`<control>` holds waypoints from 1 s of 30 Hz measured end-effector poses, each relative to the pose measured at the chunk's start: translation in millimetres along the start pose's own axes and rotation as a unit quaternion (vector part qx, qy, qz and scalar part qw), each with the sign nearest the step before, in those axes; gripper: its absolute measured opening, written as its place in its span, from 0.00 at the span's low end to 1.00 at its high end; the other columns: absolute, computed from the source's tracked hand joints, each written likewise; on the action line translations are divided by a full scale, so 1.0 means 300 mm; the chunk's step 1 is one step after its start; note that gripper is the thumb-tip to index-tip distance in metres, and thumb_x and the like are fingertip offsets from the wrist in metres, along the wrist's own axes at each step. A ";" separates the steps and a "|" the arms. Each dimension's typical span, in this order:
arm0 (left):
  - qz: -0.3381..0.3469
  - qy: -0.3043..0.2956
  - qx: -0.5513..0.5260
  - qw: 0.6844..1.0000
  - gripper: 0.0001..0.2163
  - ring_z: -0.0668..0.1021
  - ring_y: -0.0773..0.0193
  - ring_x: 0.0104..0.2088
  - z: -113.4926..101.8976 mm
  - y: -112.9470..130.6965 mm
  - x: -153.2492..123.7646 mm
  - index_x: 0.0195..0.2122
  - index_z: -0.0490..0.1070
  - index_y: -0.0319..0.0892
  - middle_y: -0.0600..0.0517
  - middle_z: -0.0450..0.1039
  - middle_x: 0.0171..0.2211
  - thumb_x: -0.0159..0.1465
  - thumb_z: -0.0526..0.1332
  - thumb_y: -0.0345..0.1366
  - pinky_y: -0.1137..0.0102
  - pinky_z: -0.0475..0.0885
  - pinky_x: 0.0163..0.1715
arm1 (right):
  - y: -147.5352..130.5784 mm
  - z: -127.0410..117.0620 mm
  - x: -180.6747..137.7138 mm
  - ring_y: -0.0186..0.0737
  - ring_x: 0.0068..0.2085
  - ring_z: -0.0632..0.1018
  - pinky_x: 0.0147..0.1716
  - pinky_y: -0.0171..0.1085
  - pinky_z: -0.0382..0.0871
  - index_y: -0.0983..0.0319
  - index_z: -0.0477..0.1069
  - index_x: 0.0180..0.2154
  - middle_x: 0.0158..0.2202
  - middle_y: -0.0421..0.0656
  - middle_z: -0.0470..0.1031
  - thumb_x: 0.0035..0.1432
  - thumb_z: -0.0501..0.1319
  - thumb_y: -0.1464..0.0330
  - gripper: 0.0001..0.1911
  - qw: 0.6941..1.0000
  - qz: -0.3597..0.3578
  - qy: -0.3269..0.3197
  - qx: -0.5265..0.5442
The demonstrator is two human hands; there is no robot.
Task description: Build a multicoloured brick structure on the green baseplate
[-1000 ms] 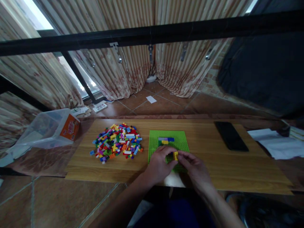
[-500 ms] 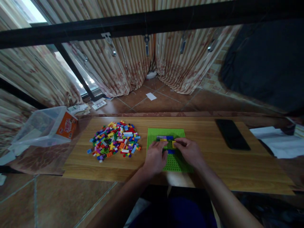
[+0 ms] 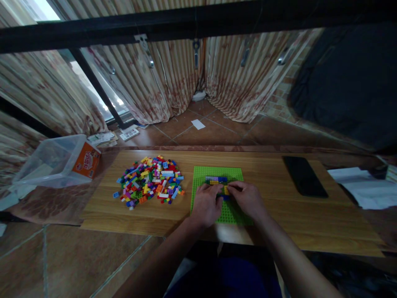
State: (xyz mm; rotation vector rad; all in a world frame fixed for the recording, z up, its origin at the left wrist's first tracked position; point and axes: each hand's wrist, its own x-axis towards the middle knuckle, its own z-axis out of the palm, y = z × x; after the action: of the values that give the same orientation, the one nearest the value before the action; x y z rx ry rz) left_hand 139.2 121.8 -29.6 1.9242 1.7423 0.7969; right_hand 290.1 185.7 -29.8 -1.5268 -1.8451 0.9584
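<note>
A bright green studded baseplate lies on the wooden table. On it sit rows of toy bricks: a grey-and-blue row at the back, yellow bricks in front of that, and a blue brick nearer me. My right hand pinches a small yellow brick low over the right end of the rows; whether it touches the bricks beneath, I cannot tell. My left hand rests over the left part of the rows, thumb and index finger apart, hiding several bricks.
Left of the baseplate spreads a heap of loose coloured bricks. A dark phone-like slab lies on the table at right, with white papers beyond. A clear plastic box stands at far left. A black bar crosses above.
The view has shifted slightly. My left hand has edged right along the bricks, closer to my right hand. My right hand stays at the same spot with the yellow brick.
</note>
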 end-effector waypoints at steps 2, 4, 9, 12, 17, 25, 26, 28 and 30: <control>0.000 -0.001 -0.002 1.000 0.18 0.73 0.55 0.44 -0.001 0.002 0.000 0.52 0.69 0.44 0.51 0.78 0.43 0.60 0.60 0.29 0.56 0.66 0.49 | 0.010 0.002 0.000 0.43 0.30 0.78 0.34 0.42 0.70 0.60 0.80 0.33 0.30 0.45 0.81 0.53 0.58 0.61 0.14 1.000 0.001 0.001 0.011; 0.000 -0.001 -0.003 1.000 0.18 0.73 0.55 0.44 -0.002 0.003 0.001 0.51 0.69 0.44 0.51 0.78 0.43 0.60 0.60 0.29 0.56 0.66 0.49 | 0.018 0.005 0.001 0.42 0.30 0.79 0.34 0.42 0.70 0.60 0.80 0.34 0.31 0.44 0.81 0.52 0.59 0.62 0.14 1.000 0.003 0.003 0.019; 0.002 -0.004 -0.002 1.000 0.18 0.73 0.54 0.45 -0.002 0.005 0.001 0.52 0.69 0.44 0.52 0.78 0.43 0.60 0.59 0.29 0.56 0.65 0.49 | 0.032 0.011 0.002 0.43 0.32 0.79 0.36 0.43 0.71 0.60 0.80 0.34 0.32 0.45 0.82 0.53 0.59 0.62 0.13 0.999 0.001 0.006 0.039; 0.000 -0.003 0.000 1.000 0.18 0.74 0.54 0.45 0.000 0.008 -0.001 0.52 0.69 0.45 0.52 0.78 0.43 0.60 0.59 0.29 0.56 0.65 0.48 | 0.035 0.012 0.000 0.42 0.32 0.79 0.37 0.43 0.71 0.60 0.79 0.35 0.33 0.45 0.81 0.53 0.59 0.62 0.13 0.998 0.001 0.001 0.057; 0.007 -0.011 -0.003 1.000 0.19 0.74 0.55 0.44 0.001 0.015 -0.004 0.53 0.69 0.46 0.52 0.78 0.43 0.61 0.57 0.29 0.56 0.64 0.47 | 0.034 0.013 -0.008 0.42 0.31 0.79 0.36 0.43 0.72 0.60 0.79 0.35 0.33 0.45 0.81 0.53 0.59 0.61 0.13 0.996 0.008 0.004 0.086; 0.015 -0.015 -0.014 1.000 0.19 0.74 0.56 0.45 0.002 0.009 -0.002 0.53 0.69 0.47 0.52 0.77 0.44 0.62 0.54 0.26 0.56 0.64 0.48 | 0.049 0.024 -0.007 0.42 0.31 0.79 0.35 0.42 0.72 0.61 0.79 0.36 0.33 0.45 0.81 0.52 0.61 0.60 0.15 0.993 0.023 0.010 0.114; 0.016 -0.013 -0.015 1.000 0.19 0.74 0.56 0.45 0.002 0.008 -0.001 0.53 0.69 0.46 0.51 0.77 0.45 0.62 0.53 0.26 0.56 0.64 0.48 | 0.050 0.025 -0.006 0.42 0.31 0.79 0.35 0.42 0.72 0.61 0.79 0.36 0.33 0.45 0.81 0.52 0.61 0.59 0.15 0.993 0.024 0.010 0.117; 0.016 -0.008 -0.018 1.000 0.19 0.74 0.57 0.45 0.003 0.004 0.000 0.52 0.70 0.46 0.51 0.77 0.44 0.62 0.53 0.25 0.57 0.65 0.48 | 0.050 0.028 -0.005 0.42 0.32 0.79 0.35 0.43 0.72 0.61 0.79 0.36 0.33 0.45 0.81 0.52 0.61 0.59 0.15 0.993 0.020 0.011 0.119; 0.013 -0.006 -0.020 1.000 0.19 0.74 0.57 0.44 0.004 0.001 0.000 0.52 0.70 0.46 0.51 0.77 0.44 0.62 0.52 0.25 0.57 0.65 0.48 | 0.048 0.029 -0.004 0.42 0.32 0.79 0.36 0.43 0.72 0.61 0.79 0.36 0.33 0.45 0.81 0.52 0.61 0.60 0.14 0.993 0.014 0.011 0.120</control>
State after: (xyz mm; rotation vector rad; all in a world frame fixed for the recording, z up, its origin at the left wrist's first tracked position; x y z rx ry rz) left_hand 140.3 121.9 -30.3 1.9255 1.6851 0.8198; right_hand 291.8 184.5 -46.7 -1.4145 -1.6303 1.1262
